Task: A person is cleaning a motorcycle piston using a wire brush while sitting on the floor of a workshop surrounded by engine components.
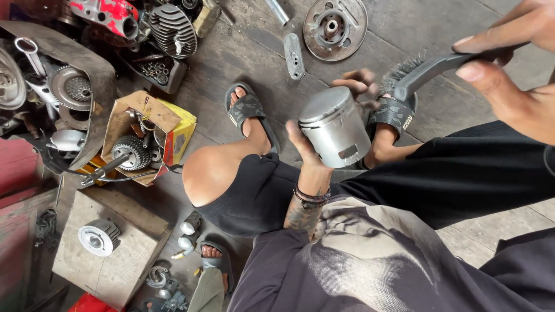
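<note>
The left hand wraps its fingers around a grey metal piston, holding it tilted. The right hand pinches the dark handle of a wire brush, whose bristles sit just beside the piston.

**Parts count, shop floor**

1 grey metal piston. 1 wire brush w/ black handle. 2 hands: left hand, right hand. 3 sandalled feet in view: 2 in black slides, 1 more at bottom. 1 torn cardboard box w/ 1 gear cluster inside. 1 round hub plate. 1 finned cylinder head. 1 concrete block carrying 1 finned round part.
</note>
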